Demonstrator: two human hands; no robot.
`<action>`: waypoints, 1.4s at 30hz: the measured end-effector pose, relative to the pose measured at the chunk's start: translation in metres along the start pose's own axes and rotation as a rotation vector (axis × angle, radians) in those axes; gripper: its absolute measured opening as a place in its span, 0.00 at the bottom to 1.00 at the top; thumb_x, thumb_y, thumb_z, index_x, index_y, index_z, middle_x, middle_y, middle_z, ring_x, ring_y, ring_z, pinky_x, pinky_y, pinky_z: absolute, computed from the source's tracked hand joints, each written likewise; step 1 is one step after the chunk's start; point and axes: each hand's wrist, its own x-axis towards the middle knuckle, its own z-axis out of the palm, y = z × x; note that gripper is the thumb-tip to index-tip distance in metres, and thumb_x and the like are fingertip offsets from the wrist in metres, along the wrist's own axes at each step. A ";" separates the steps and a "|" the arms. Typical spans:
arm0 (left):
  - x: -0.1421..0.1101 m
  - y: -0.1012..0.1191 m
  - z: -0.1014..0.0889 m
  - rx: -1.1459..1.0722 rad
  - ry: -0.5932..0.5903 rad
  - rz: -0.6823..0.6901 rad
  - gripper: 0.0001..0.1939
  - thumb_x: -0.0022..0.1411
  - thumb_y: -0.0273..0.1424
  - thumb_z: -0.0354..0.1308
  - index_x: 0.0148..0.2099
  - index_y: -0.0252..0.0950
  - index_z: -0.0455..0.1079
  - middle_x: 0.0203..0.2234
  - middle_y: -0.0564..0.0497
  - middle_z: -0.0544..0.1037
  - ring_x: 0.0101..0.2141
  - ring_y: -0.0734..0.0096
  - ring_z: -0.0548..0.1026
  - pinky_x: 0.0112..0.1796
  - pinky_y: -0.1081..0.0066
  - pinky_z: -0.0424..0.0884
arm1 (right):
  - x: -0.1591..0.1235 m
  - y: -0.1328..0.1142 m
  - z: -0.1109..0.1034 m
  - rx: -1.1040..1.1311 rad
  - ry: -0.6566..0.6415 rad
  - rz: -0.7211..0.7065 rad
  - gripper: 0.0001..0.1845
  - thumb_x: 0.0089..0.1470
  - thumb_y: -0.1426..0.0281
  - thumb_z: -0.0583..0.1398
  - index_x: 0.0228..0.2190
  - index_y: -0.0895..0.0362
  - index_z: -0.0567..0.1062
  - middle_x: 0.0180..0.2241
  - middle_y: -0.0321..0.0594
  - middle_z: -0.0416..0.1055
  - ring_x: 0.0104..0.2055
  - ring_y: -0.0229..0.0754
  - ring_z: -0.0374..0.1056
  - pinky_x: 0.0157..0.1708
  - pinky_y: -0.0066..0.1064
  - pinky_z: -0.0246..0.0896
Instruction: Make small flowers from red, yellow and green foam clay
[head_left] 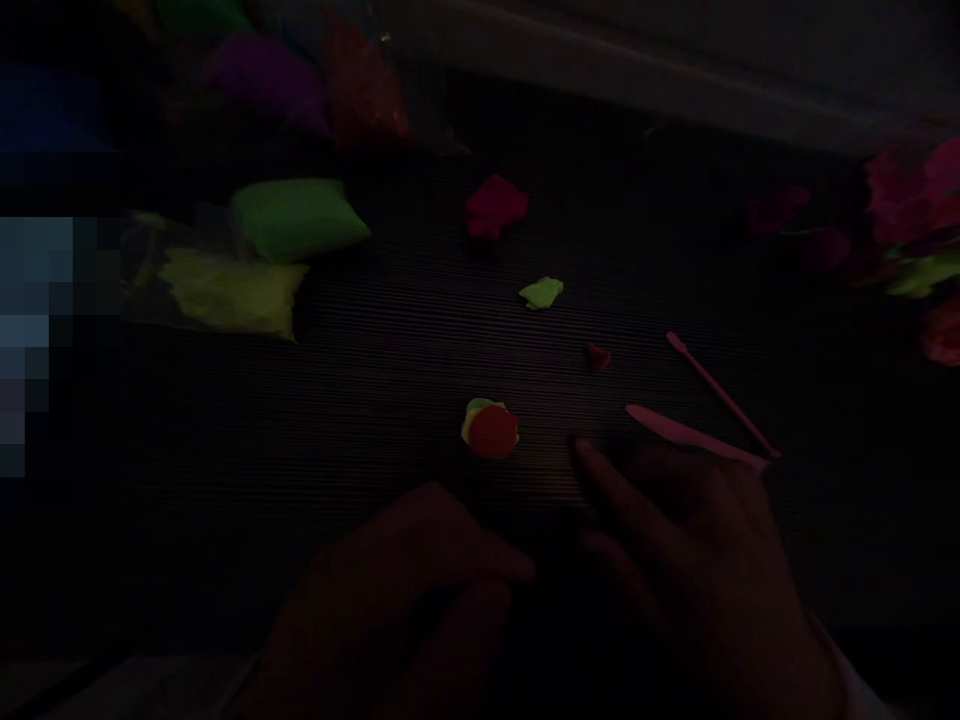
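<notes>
The scene is very dark. My left hand (405,590) is low in the middle, its index finger stretched to the right and its thumb a little apart below; nothing shows between them. To the right, my right hand (697,570) has its index finger pointing forward over the table, thumb apart, nothing held. Ahead of both hands lies a small clay piece (491,432), a flat red disc on a yellow-green layer, which neither hand touches. A pink modelling knife (682,430) lies just beyond my right hand, its end close to the knuckles.
A thin pink modelling stick (724,395), a red clay bit (598,357), a green clay lump (541,292) and a magenta lump (495,207) lie ahead. Clay packs, green (296,218) and yellow (229,290), are left; clay flowers (915,200) are right.
</notes>
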 end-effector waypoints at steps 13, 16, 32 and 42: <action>-0.005 -0.012 0.009 -0.021 0.118 0.084 0.05 0.48 0.35 0.57 0.27 0.49 0.74 0.18 0.55 0.73 0.21 0.72 0.69 0.21 0.74 0.66 | 0.000 -0.001 0.001 0.000 0.018 -0.020 0.23 0.52 0.63 0.52 0.49 0.56 0.63 0.34 0.47 0.62 0.32 0.47 0.58 0.31 0.41 0.54; -0.007 -0.013 0.011 0.000 0.139 0.116 0.05 0.49 0.34 0.57 0.27 0.50 0.74 0.18 0.56 0.73 0.21 0.72 0.68 0.20 0.75 0.65 | 0.000 -0.002 0.001 0.005 -0.001 -0.048 0.22 0.52 0.62 0.51 0.49 0.52 0.63 0.35 0.46 0.61 0.32 0.46 0.57 0.31 0.42 0.54; -0.004 -0.015 0.005 0.140 0.108 0.278 0.05 0.50 0.32 0.56 0.30 0.48 0.73 0.20 0.57 0.74 0.22 0.75 0.71 0.21 0.78 0.68 | -0.001 -0.002 0.000 0.052 0.051 0.006 0.18 0.52 0.66 0.52 0.46 0.57 0.66 0.33 0.46 0.63 0.32 0.45 0.58 0.30 0.39 0.54; -0.003 -0.016 -0.002 0.242 0.040 0.436 0.09 0.51 0.26 0.55 0.34 0.46 0.69 0.23 0.60 0.75 0.25 0.78 0.73 0.25 0.83 0.70 | -0.002 -0.001 -0.001 0.061 0.064 -0.004 0.18 0.52 0.66 0.53 0.45 0.58 0.68 0.32 0.46 0.64 0.31 0.45 0.59 0.30 0.39 0.53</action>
